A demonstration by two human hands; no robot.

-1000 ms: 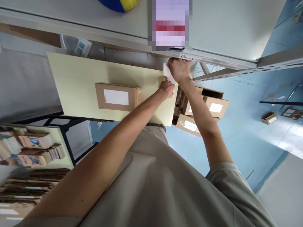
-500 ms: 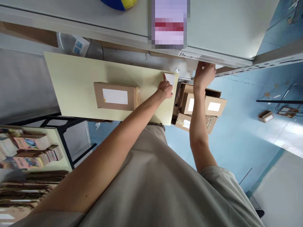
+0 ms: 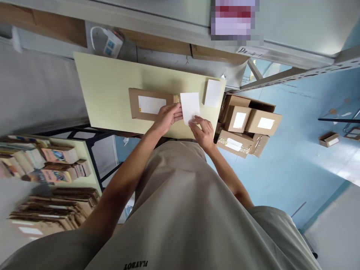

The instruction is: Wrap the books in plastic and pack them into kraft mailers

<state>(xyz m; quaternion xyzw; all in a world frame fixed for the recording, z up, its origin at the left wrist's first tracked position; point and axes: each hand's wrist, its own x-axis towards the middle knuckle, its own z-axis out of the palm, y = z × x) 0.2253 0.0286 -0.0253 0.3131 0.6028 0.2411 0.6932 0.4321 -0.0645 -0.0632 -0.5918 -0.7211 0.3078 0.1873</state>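
A blank white slip of paper (image 3: pixel 190 107) is held up over the pale yellow tabletop (image 3: pixel 104 82). My right hand (image 3: pixel 203 131) pinches its lower right corner between thumb and fingers. Along the slip's left edge my left hand (image 3: pixel 168 117) has its fingers stretched out, close to or touching the paper. Partly behind my left hand lies a closed cardboard box (image 3: pixel 134 103) with a white label (image 3: pixel 152 104) on top. Near the table's right end rests a small white stack of paper (image 3: pixel 213 93).
Several labelled cardboard boxes (image 3: pixel 239 118) are piled just right of the table. A grey metal shelf (image 3: pixel 174 30) crosses above the far edge, with a power strip (image 3: pixel 112 43) behind the table. Books (image 3: pixel 60 153) and flattened cardboard (image 3: pixel 62 206) stand at left.
My right hand has come down from the shelf edge and grips a slip of paper above the table. My left hand has moved left, off the white stack, to the slip's side.
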